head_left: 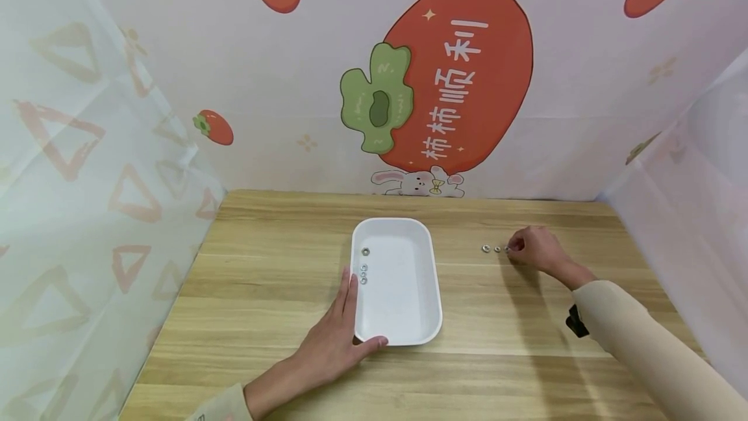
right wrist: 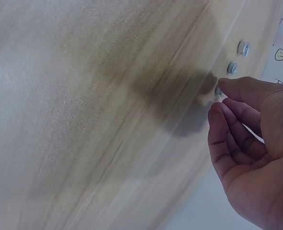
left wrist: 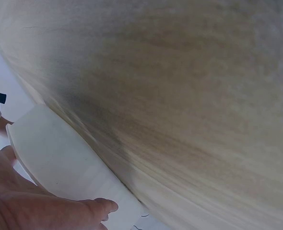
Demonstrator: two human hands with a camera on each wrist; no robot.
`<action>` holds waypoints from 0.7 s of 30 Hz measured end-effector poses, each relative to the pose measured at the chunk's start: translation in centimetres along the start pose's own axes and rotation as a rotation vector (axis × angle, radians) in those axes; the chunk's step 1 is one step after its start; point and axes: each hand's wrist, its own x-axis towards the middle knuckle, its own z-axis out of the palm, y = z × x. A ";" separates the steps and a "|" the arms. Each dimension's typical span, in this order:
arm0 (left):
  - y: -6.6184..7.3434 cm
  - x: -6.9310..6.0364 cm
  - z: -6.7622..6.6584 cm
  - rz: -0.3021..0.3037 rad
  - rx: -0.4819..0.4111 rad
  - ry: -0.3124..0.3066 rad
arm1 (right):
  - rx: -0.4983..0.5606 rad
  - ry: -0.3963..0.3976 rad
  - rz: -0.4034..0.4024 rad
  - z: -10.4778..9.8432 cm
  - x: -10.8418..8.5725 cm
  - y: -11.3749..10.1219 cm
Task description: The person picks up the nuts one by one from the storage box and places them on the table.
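A white rectangular tray [head_left: 437, 278] stands mid-table. In its left side lie one darker hex nut [head_left: 365, 251] and a short row of small silver nuts [head_left: 363, 267]. My left hand [head_left: 330, 340] rests against the tray's near left corner, fingers straight along the left wall and thumb over the front rim. To the right, my right hand [head_left: 539, 249] has thumb and fingertips at a small metal nut [right wrist: 218, 90] on the table, pinching it; the fingers partly hide it. Beside it, in line toward the tray, sit a smaller nut [head_left: 497, 249] and a larger nut [head_left: 486, 249].
The wood-grain table [head_left: 263, 258] ends at a back wall [head_left: 292, 161] printed with persimmons and a rabbit. Patterned white sheets [head_left: 117, 200] flank the left and right sides. A black strap piece [head_left: 576, 321] sits at the right sleeve.
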 end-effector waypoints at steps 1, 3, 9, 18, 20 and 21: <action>0.0 0.0 0.0 0.000 -0.001 0.000 | -0.002 0.009 -0.011 -0.1 0.0 0.0; 0.0 0.0 0.0 0.000 0.002 0.001 | -0.009 0.036 -0.038 -0.3 0.0 0.0; 0.0 0.1 -0.1 0.003 0.002 -0.001 | -0.024 0.057 -0.054 -0.9 0.1 -0.7; 0.0 0.1 0.0 0.002 0.012 -0.002 | -0.029 -0.005 -0.067 -2.4 0.8 -4.6; 0.0 0.0 0.0 0.006 0.010 0.000 | -0.032 0.000 -0.092 -2.5 0.9 -5.5; 0.0 0.0 0.0 0.008 0.009 0.001 | -0.031 0.003 -0.104 -2.5 1.0 -5.9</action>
